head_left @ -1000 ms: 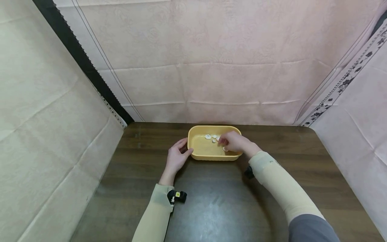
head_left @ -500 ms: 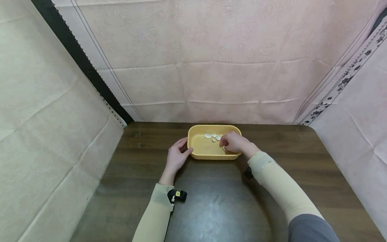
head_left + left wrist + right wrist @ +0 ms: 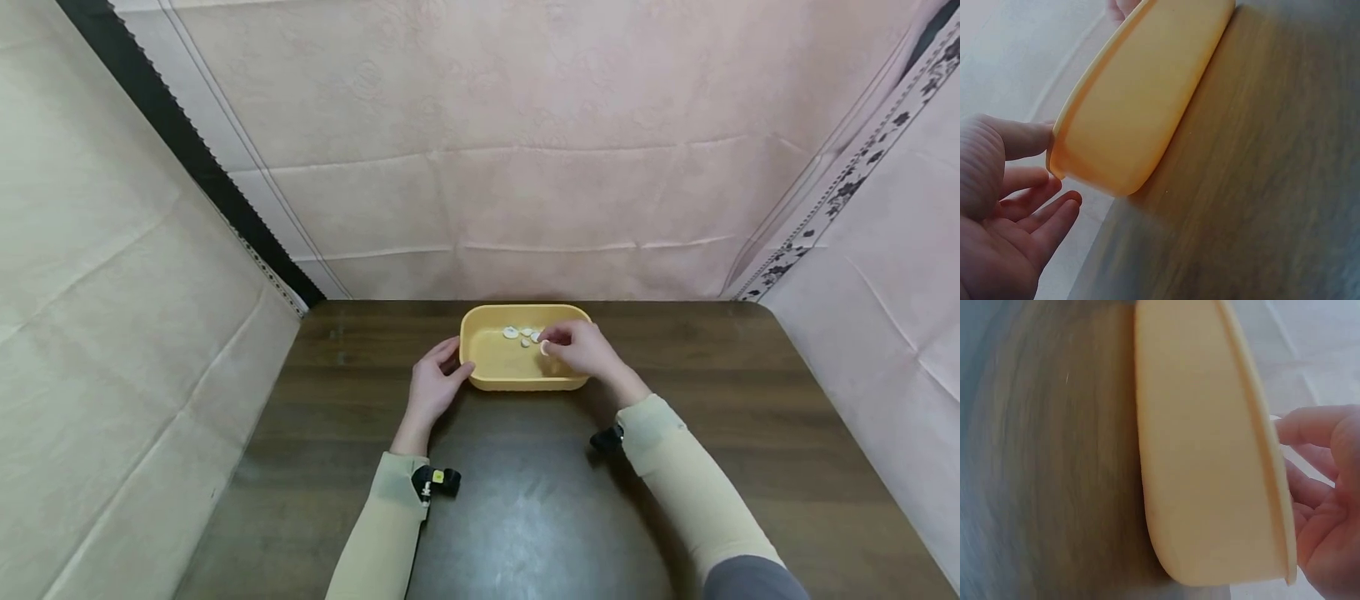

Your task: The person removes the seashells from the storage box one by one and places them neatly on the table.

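Note:
A yellow plastic tray (image 3: 517, 385) stands on the table. My left hand (image 3: 433, 387) grips its left end; in the left wrist view the thumb (image 3: 1025, 139) lies against the rim and the other fingers are beside the end wall. Over the tray's right part, my right hand (image 3: 588, 350) pinches a small white round piece (image 3: 545, 347) between thumb and fingertips, raised off the tray floor. Several more white round pieces (image 3: 511, 332) lie loose toward the back of the tray. What kind they are is too small to tell. In the right wrist view the tray wall (image 3: 1210, 456) hides most of the fingertips.
The dark wood table (image 3: 510, 517) runs back to a pale cloth wall (image 3: 480, 167) right behind the tray. Cloth also hangs at the left (image 3: 150, 333) and right (image 3: 885, 300). A small black camera sits on each wrist.
My right hand has lifted the white round piece from the tray floor and shifted it slightly left and back. The left hand keeps its hold. The head view has shifted slightly.

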`<state>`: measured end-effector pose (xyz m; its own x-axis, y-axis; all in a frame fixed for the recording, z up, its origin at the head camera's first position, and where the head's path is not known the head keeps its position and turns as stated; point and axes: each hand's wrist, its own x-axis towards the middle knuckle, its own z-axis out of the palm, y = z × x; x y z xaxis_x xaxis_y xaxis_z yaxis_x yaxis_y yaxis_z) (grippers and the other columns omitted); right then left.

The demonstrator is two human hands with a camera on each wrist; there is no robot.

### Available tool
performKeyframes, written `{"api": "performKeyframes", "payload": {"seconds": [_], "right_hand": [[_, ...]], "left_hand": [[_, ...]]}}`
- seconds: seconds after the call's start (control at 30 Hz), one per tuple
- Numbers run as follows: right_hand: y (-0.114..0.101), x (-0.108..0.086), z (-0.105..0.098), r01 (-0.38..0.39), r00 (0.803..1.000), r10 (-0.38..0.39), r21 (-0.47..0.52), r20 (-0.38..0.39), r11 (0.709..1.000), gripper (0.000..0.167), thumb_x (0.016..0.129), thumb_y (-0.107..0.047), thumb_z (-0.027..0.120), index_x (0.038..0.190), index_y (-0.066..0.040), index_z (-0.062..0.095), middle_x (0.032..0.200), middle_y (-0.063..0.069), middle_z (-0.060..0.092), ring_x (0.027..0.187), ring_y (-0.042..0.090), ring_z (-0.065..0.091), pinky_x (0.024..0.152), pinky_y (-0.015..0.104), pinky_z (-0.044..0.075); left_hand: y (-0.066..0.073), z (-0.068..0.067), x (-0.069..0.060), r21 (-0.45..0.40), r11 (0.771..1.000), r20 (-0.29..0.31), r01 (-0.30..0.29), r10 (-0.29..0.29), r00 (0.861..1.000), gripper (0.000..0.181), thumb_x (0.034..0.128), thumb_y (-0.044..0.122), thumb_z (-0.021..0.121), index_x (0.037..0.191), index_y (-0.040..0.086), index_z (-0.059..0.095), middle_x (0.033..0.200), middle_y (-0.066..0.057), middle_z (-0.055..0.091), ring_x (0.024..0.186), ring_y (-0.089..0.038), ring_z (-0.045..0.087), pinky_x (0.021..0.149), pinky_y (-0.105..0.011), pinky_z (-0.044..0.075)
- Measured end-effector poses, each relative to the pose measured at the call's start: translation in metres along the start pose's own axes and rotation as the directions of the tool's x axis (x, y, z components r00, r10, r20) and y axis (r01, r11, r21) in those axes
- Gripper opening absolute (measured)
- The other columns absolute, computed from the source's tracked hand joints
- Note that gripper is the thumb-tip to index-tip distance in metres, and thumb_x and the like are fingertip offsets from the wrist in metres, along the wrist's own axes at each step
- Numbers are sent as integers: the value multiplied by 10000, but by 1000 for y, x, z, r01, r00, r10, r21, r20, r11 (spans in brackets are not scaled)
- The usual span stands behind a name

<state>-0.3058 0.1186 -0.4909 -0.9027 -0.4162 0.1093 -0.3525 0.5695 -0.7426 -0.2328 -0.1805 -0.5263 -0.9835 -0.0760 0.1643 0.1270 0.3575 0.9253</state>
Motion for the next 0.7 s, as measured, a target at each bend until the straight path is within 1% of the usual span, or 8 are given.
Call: {"api": "performKeyframes", "payload": {"seconds": [0.1, 0.17, 0.23, 0.33, 0.4, 0.43, 0.47, 0.7], "right_hand": [[-3, -7, 3, -51, 997, 57, 132, -49, 990, 189, 981, -144, 769, 1133, -35, 793, 913, 59, 752, 804, 236, 693, 702, 308, 586], [-5, -13, 5, -79, 992, 100, 237, -82, 968, 221, 988, -129, 763, 1176, -13, 777, 928, 98, 761, 807, 240, 722, 701, 283, 610], [-7, -19, 8, -97, 983, 145, 357, -112, 929, 246, 995, -103, 756, 1209, 18, 756, 982, 143, 760, 838, 223, 744, 735, 278, 634], [-12, -30, 11, -110, 968, 210, 522, -137, 846, 291, 1008, -78, 745, 1259, 67, 723, 1071, 180, 742, 870, 168, 754, 800, 289, 640], [-16, -38, 13, -119, 961, 243, 597, -132, 793, 327, 1009, -78, 749, 1292, 80, 705, 1131, 203, 716, 893, 146, 750, 838, 295, 635], [-18, -41, 14, -125, 959, 253, 615, -125, 779, 350, 1007, -83, 754, 1313, 78, 697, 1153, 206, 704, 907, 138, 740, 848, 290, 631], [-19, -45, 14, -134, 959, 258, 618, -116, 775, 375, 1005, -94, 760, 1335, 69, 691, 1172, 205, 697, 926, 133, 730, 858, 280, 626], [-25, -64, 22, -154, 969, 237, 573, -72, 805, 439, 943, -75, 813, 1365, -19, 709, 1204, 181, 725, 983, 172, 717, 846, 234, 601]], "left_hand": [[0, -1, 0, -1, 1000, -3, -2, 2, 1000, 568, 969, 94, 809, 1489, -13, 607, 1535, -172, 588, 1328, -344, 638, 1077, -458, 534], [-1, -1, 0, -3, 1000, -3, -2, 2, 1000, 569, 970, 95, 808, 1490, -14, 606, 1534, -172, 588, 1324, -343, 641, 1078, -455, 533], [-1, -1, 0, -7, 1000, -3, 0, 0, 1000, 567, 972, 91, 805, 1491, -18, 603, 1533, -175, 588, 1324, -344, 641, 1081, -455, 531], [-2, -1, 0, -8, 1000, -1, 4, -4, 1000, 563, 975, 90, 802, 1490, -17, 604, 1533, -169, 590, 1326, -339, 641, 1081, -452, 531], [-1, -1, 0, -2, 1000, 3, 1, -1, 1000, 560, 976, 93, 800, 1489, -18, 604, 1535, -163, 589, 1334, -335, 636, 1081, -453, 531], [-1, -1, 1, 3, 1000, 5, 0, 0, 1000, 559, 978, 97, 799, 1489, -18, 604, 1537, -157, 589, 1337, -332, 634, 1081, -451, 531], [-1, -1, 1, 11, 1000, 7, -1, 1, 1000, 558, 980, 103, 799, 1489, -15, 604, 1540, -151, 589, 1341, -328, 631, 1081, -451, 531], [1, -2, 1, 60, 998, 47, 2, -4, 999, 596, 981, 147, 805, 1513, 2, 582, 1570, -134, 565, 1381, -328, 600, 1112, -469, 505]]}}
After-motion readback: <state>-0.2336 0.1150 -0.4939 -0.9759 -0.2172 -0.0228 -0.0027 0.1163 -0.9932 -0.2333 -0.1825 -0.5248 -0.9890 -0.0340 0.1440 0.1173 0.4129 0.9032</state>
